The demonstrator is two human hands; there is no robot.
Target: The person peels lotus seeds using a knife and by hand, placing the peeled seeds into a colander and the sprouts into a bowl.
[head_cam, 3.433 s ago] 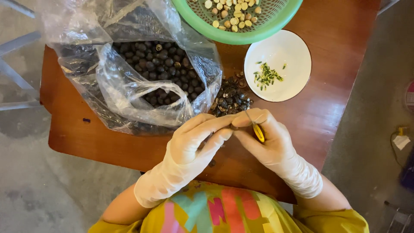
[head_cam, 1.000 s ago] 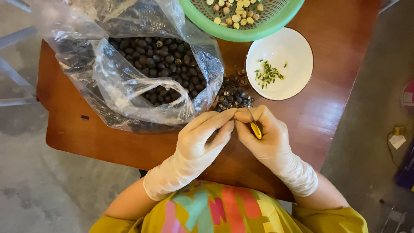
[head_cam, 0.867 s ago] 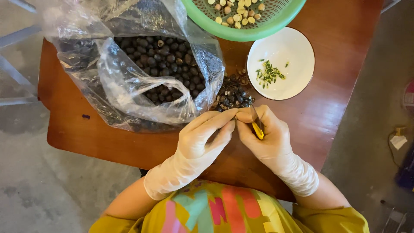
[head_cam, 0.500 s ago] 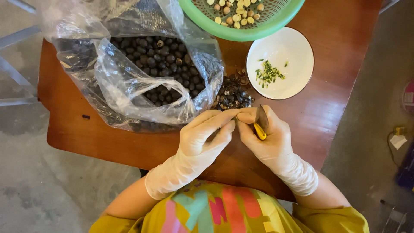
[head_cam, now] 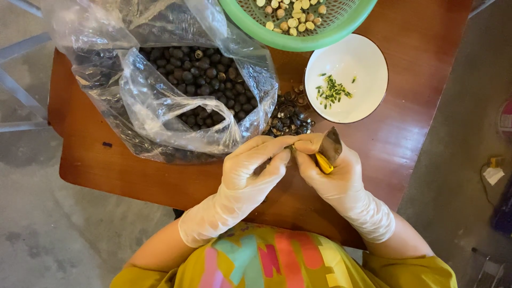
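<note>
Both hands wear pale rubber gloves and meet over the near part of the wooden table [head_cam: 416,133]. My left hand [head_cam: 250,170] pinches a small seed, mostly hidden between its fingertips. My right hand [head_cam: 330,170] grips a small knife [head_cam: 326,154] with a yellow handle and a grey blade, the blade raised beside the seed. Just beyond the fingers lies a heap of dark broken shells [head_cam: 288,114]. A clear plastic bag [head_cam: 160,106] of dark round seeds sits to the left.
A green plastic basket [head_cam: 341,29] with pale peeled seeds stands at the far edge. A white bowl [head_cam: 368,101] holds a few green slivers. Concrete floor surrounds the table, with a metal frame [head_cam: 16,90] at the left.
The hands stay together at the same spot. The knife blade has turned upward and now shows above my right fingers; the fingers shifted slightly around the seed.
</note>
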